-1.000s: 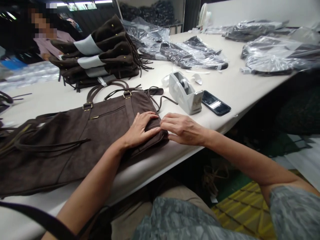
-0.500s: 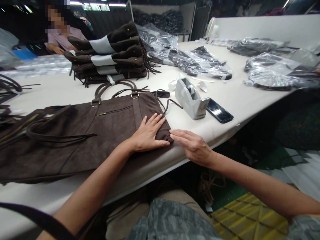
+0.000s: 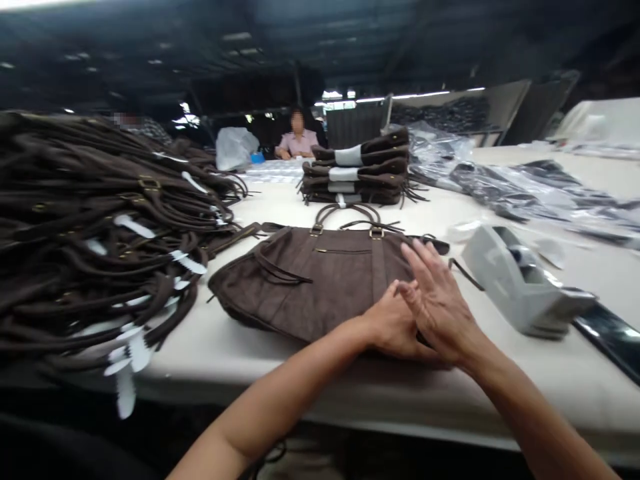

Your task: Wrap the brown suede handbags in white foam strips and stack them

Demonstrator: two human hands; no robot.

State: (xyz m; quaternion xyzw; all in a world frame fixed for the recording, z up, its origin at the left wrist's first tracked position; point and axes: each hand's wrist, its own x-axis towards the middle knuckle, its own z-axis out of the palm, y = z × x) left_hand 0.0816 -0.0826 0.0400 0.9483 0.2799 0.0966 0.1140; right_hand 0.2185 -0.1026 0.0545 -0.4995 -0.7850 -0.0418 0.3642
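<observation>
We are resting our left hand point(image 3: 395, 327) flat on the near right corner of the brown suede bag point(image 3: 320, 280), fingers closed loosely on nothing, and our right hand point(image 3: 440, 300) is lying over it with its fingers spread wide, also gripping nothing. The bag is lying flat near the front edge of the table point(image 3: 280, 387), its two handles point(image 3: 345, 213) pointing toward the far edge, brass buckles and a zip pocket showing on its face. We are reading no brand, label or writing on it or on anything else; the white paper strips are looking blank. Just right of our hands a grey tape dispenser point(image 3: 520, 293) is standing, and a black phone point(image 3: 610, 337) is lying beside it at the right edge. At the left edge a large heap of brown bags point(image 3: 90, 220) with white tags is piling up. Behind our bag a neat stack of folded bags point(image 3: 357, 173) with white paper bands is sitting, and bags in clear plastic point(image 3: 525, 187) are spreading toward the far right corner. A person point(image 3: 297, 137) is sitting beyond the far edge
</observation>
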